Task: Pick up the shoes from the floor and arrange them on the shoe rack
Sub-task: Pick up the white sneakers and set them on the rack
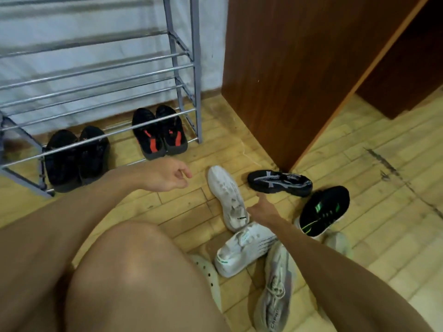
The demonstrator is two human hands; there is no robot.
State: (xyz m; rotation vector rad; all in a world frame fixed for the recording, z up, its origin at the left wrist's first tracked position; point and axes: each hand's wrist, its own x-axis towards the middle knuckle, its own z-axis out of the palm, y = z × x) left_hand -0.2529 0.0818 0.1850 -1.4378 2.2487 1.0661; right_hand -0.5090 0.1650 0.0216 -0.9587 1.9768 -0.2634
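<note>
Ten sneakers are in view: four on the shoe rack (184, 68) in the upper left of the frame and six loose on the wooden floor (383, 188) right of centre. On the rack's lowest tier stand two pairs side by side, a black pair (76, 159) at the left and a black-and-red pair (159, 133) to its right.

The loose six are:
- one long white sneaker (226, 195) at centre
- one black-and-grey sneaker (280, 183) above and right of it
- one black-and-green sneaker (323, 210) further right
- one white sneaker with green trim (242, 252) below
- one grey knit sneaker (275, 288) at the bottom
- one pale sneaker (340, 245), mostly hidden behind the forearm

A single white perforated clog (206, 269) shows beside the bare knee (134, 271).

The left grip (167, 176) hangs over the floor left of the long white sneaker, fingers loosely curled and holding nothing. The right grip (263, 209) is spread and also holds nothing. It sits just right of that sneaker's heel end (contact cannot be told), with one finger stretched up toward the black-and-grey sneaker. A brown wooden cabinet (287, 80) fills the upper right.
</note>
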